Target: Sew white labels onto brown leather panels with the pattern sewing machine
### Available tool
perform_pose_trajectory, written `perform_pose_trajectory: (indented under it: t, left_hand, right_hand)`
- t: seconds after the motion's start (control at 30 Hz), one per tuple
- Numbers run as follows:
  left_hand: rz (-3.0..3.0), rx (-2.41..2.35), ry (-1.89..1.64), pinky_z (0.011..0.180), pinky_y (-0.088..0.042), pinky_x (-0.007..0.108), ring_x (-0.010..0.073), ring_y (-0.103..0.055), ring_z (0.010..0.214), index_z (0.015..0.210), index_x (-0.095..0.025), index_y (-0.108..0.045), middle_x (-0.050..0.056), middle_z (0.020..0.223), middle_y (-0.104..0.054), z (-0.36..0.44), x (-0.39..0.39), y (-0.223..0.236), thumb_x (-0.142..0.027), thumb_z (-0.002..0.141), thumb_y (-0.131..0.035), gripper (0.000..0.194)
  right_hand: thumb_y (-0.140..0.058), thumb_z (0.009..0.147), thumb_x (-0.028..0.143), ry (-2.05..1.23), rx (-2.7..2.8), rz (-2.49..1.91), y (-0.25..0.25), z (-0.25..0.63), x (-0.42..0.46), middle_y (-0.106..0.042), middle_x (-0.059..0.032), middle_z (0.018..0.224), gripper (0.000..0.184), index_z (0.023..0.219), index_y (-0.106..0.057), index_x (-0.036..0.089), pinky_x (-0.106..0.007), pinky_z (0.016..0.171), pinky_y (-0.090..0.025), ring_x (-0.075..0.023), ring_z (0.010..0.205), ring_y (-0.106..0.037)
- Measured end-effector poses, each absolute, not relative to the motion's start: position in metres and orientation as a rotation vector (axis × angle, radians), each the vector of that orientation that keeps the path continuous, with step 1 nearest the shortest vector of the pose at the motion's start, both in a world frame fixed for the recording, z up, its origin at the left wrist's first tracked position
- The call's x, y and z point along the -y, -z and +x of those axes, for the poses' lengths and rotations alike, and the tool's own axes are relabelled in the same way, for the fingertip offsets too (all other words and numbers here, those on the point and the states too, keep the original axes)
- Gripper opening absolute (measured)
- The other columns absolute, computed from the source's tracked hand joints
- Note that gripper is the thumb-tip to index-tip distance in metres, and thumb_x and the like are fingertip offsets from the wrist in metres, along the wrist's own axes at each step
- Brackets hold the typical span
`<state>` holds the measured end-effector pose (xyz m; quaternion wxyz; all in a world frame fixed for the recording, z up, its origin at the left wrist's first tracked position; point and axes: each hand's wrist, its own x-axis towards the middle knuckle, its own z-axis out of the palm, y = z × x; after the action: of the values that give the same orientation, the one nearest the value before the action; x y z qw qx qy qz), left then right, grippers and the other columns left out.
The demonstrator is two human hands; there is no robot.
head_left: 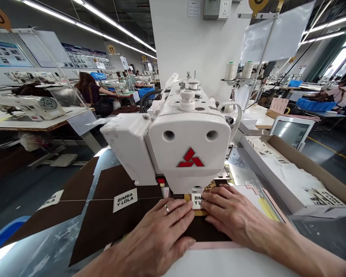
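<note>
Label (196, 201) between your left hand (164, 227) and right hand (233, 211), both flat, fingers extended, seems light, flexible; best steadied by its edges.

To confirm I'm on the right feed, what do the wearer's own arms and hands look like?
No gloves or sleeves show. The left hand wears a slim, silver-coloured ring; the right hand shows no ring.

Kinda minimal: the left hand (164, 227) wears a slim silvery ring (166, 209), right hand (233, 213) is just bare, forearms (294, 245) too.
</note>
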<state>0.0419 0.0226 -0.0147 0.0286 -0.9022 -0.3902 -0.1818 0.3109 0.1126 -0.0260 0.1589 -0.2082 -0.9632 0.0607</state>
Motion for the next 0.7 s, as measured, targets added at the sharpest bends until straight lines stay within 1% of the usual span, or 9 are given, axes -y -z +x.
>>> perform_pose_trajectory:
  t: [0.07,0.13,0.2,0.27,0.37,0.43,0.53,0.6,0.7]
  left_hand:
    - [-2.818,1.203,0.441,0.119,-0.048,0.047,0.0299,-0.055,0.141,0.151,-0.012,-0.055,0.010,0.154,-0.060,0.044,-0.026,0.017,-0.037,0.108,-0.062,0.050]
    - [-2.841,1.278,0.375,0.123,-0.044,0.050,0.0303,-0.050,0.146,0.155,-0.015,-0.050,0.008,0.157,-0.058,0.046,-0.028,0.021,-0.040,0.106,-0.066,0.057]
    - [-2.844,1.377,0.416,0.126,-0.041,0.051,0.0284,-0.049,0.146,0.153,-0.021,-0.052,0.003,0.154,-0.060,0.048,-0.027,0.023,-0.043,0.106,-0.065,0.053]
    - [-2.832,1.431,0.474,0.125,-0.042,0.051,0.0272,-0.052,0.143,0.150,-0.024,-0.056,0.001,0.149,-0.064,0.050,-0.026,0.022,-0.045,0.108,-0.061,0.046]
    - [-2.802,1.376,0.447,0.116,-0.050,0.050,0.0290,-0.059,0.137,0.145,-0.020,-0.060,0.002,0.143,-0.069,0.053,-0.025,0.015,-0.045,0.109,-0.059,0.044]
    - [-2.780,1.334,0.427,0.111,-0.055,0.049,0.0292,-0.062,0.133,0.143,-0.019,-0.061,0.001,0.141,-0.070,0.054,-0.025,0.010,-0.044,0.109,-0.059,0.042]
    - [-2.749,1.313,0.448,0.107,-0.058,0.047,0.0276,-0.065,0.130,0.142,-0.020,-0.063,-0.001,0.141,-0.071,0.054,-0.025,0.007,-0.046,0.111,-0.054,0.041]
    - [-2.742,1.300,0.431,0.106,-0.058,0.045,0.0271,-0.065,0.130,0.142,-0.020,-0.063,-0.001,0.142,-0.070,0.053,-0.026,0.007,-0.046,0.112,-0.052,0.042]
    - [-2.760,1.268,0.366,0.108,-0.057,0.044,0.0272,-0.062,0.134,0.145,-0.018,-0.061,0.001,0.148,-0.066,0.051,-0.025,0.008,-0.040,0.111,-0.054,0.041]
  right_hand:
    - [-0.053,0.112,0.029,-0.178,2.756,-0.587,0.025,0.311,-0.112,-0.072,-0.0059,0.135,0.026,0.131,-0.067,0.020,-0.049,0.106,-0.050,-0.0286,0.121,-0.065]
    - [-0.054,0.112,0.030,-0.174,2.749,-0.582,0.023,0.310,-0.112,-0.072,-0.0057,0.133,0.024,0.128,-0.068,0.020,-0.049,0.106,-0.049,-0.0282,0.120,-0.066]
    - [-0.055,0.112,0.031,-0.152,2.720,-0.567,0.020,0.308,-0.112,-0.074,-0.0060,0.128,0.023,0.126,-0.068,0.020,-0.049,0.104,-0.049,-0.0277,0.116,-0.066]
    - [-0.052,0.113,0.030,-0.132,2.700,-0.530,0.017,0.305,-0.114,-0.076,-0.0063,0.122,0.024,0.127,-0.068,0.020,-0.046,0.099,-0.051,-0.0262,0.110,-0.067]
    - [-0.048,0.113,0.022,-0.153,2.734,-0.435,0.015,0.299,-0.119,-0.077,-0.0073,0.118,0.026,0.129,-0.069,0.020,-0.040,0.093,-0.052,-0.0230,0.104,-0.067]
    - [-0.047,0.113,0.020,-0.181,2.759,-0.386,0.015,0.296,-0.122,-0.077,-0.0073,0.119,0.027,0.129,-0.069,0.020,-0.038,0.091,-0.052,-0.0219,0.103,-0.066]
    - [-0.049,0.113,0.021,-0.200,2.760,-0.383,0.017,0.296,-0.126,-0.077,-0.0067,0.123,0.026,0.128,-0.070,0.019,-0.040,0.092,-0.051,-0.0225,0.102,-0.065]
    - [-0.051,0.113,0.025,-0.216,2.753,-0.388,0.018,0.297,-0.128,-0.076,-0.0056,0.126,0.025,0.128,-0.070,0.020,-0.040,0.093,-0.050,-0.0226,0.102,-0.064]
    - [-0.053,0.113,0.029,-0.219,2.753,-0.383,0.020,0.299,-0.130,-0.077,-0.0047,0.127,0.023,0.127,-0.070,0.021,-0.040,0.094,-0.049,-0.0216,0.103,-0.065]
